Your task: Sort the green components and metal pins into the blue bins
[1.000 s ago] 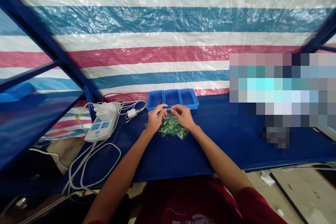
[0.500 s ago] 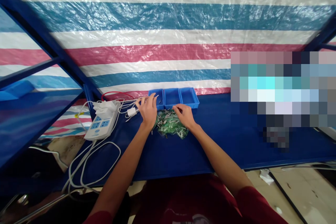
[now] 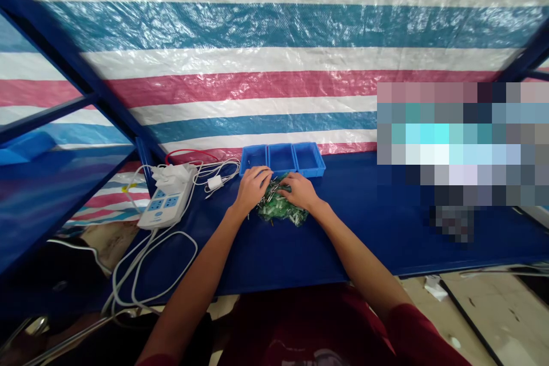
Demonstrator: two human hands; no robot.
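Note:
Small slender metal pieces (image 3: 271,191), some silvery and some dark, lie heaped on a crumpled green plastic bag (image 3: 281,210). My left hand (image 3: 253,189) reaches over the left side of this heap, its fingers stretched out and no piece visible in them. From the right, my right hand (image 3: 299,190) rests on the heap with thumb and forefinger apart among the pieces. Right behind the heap stand three joined blue bins (image 3: 281,158). A few thin pieces lie in the left bin (image 3: 254,155); its front edge is close to my left fingers.
A white power strip (image 3: 165,206) with plugs and looped white cables (image 3: 189,235) lies left on the blue table (image 3: 274,266). A small white adapter (image 3: 215,183) sits near the bins. Striped sheeting (image 3: 257,91) hangs behind. A blurred-out patch covers the right side.
My left hand has come down from over the left bin to the heap. My right hand has shifted slightly left, and its thumb and forefinger have parted.

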